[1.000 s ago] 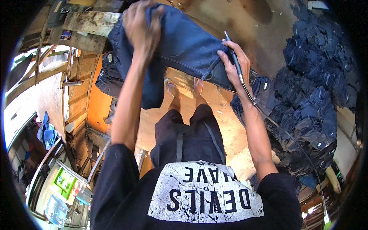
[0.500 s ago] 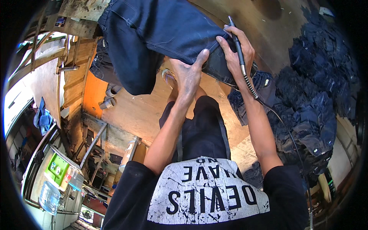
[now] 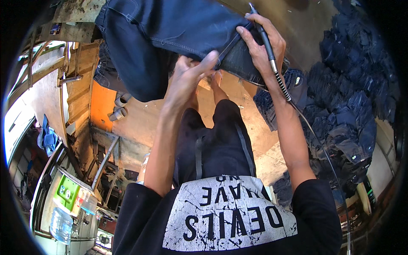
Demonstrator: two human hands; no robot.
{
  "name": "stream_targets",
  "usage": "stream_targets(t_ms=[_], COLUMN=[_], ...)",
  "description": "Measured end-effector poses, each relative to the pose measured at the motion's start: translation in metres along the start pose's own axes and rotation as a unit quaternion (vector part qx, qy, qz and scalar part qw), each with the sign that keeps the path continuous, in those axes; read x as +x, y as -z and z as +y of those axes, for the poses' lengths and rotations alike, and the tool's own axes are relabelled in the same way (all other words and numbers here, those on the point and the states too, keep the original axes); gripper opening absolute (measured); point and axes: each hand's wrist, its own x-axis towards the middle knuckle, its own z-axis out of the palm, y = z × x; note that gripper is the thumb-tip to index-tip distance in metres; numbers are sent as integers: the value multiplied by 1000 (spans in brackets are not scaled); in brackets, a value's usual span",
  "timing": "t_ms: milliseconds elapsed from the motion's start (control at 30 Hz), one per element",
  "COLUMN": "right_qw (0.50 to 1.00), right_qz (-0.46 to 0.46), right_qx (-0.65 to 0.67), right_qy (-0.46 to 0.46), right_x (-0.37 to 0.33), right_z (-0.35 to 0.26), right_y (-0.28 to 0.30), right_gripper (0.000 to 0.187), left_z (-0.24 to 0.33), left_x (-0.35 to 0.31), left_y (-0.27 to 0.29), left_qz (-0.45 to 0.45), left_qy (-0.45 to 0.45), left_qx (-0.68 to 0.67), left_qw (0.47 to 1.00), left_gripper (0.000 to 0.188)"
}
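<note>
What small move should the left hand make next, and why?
Probably the left hand should gently pull the lower edge of the dark blue garment taut: it is at that edge, while the right hand holds a corded pen-like tool with its tip pointing away.

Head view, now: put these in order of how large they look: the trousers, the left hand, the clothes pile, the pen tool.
1. Clothes pile and trousers: too close to rank; the top edge crops the trousers.
2. Left hand.
3. Pen tool.
</note>
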Motion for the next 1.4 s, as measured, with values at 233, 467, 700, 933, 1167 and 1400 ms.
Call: stream_targets(t_ms=[233, 467, 700, 933, 1167, 1400], right_qw=[999, 998, 980, 962, 961, 965], right_qz=[-36, 15, -59, -162, -167, -167], right_qx=[14, 34, 188, 110, 113, 98], right_qy=[-8, 47, 26, 191, 190, 179], right_x=[-5, -6, -54, -62, -64, -64], right_z=[-1, -3, -21, -5, -3, -2], right_y=[6, 10, 34, 42, 36, 38], right_gripper=[36, 28, 26, 25, 27, 27], left_z=[-18, -48, -67, -56, -57, -58], left_x=[-1, -13, -13, -8, -10, -9], left_y=[0, -8, -17, -5, -9, -8], left_qz=[59, 50, 61, 46, 57, 57], left_qy=[-32, -99, -141, -156, -165, -158], left_qx=[38, 50, -37, 67, 80, 73], left_qw=[997, 993, 987, 984, 981, 983], left_gripper=[60, 35, 27, 28, 25, 19])
